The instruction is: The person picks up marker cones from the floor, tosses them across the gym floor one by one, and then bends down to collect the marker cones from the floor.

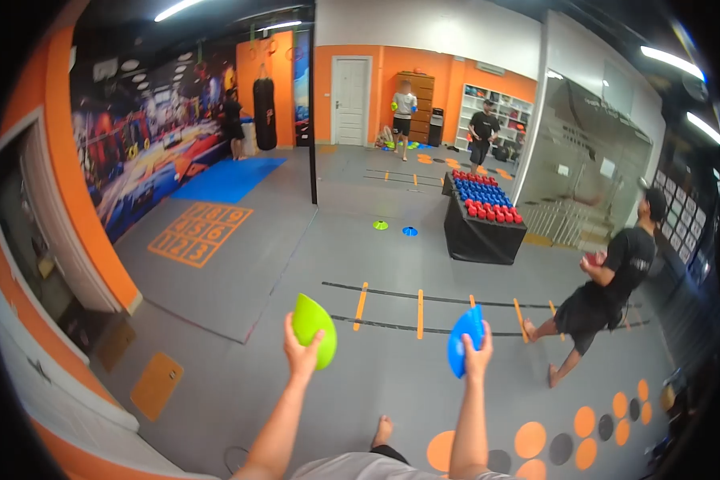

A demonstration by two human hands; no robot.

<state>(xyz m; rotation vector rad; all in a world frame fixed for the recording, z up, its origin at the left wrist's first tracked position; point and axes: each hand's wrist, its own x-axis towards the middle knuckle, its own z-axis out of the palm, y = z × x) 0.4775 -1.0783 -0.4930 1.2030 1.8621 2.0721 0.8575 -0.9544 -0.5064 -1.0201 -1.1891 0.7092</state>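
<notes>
My left hand (302, 352) is closed around a lime-green disc cone (318, 328), held up in front of me with its edge upright. To the right, at about the same height, my right hand (478, 356) grips a blue disc cone (459, 346), also turned on edge. The two cones are well apart. Farther ahead on the grey floor lie another green disc cone (381, 225) and another blue disc cone (410, 231), side by side with a small gap.
An agility ladder (420, 314) lies across the floor ahead. One person in black (616, 268) steps at its right part. Dumbbells (484, 194) fill a black-draped table (485, 240). A punching bag (265, 112) hangs at the back left, near a blue mat (224, 180).
</notes>
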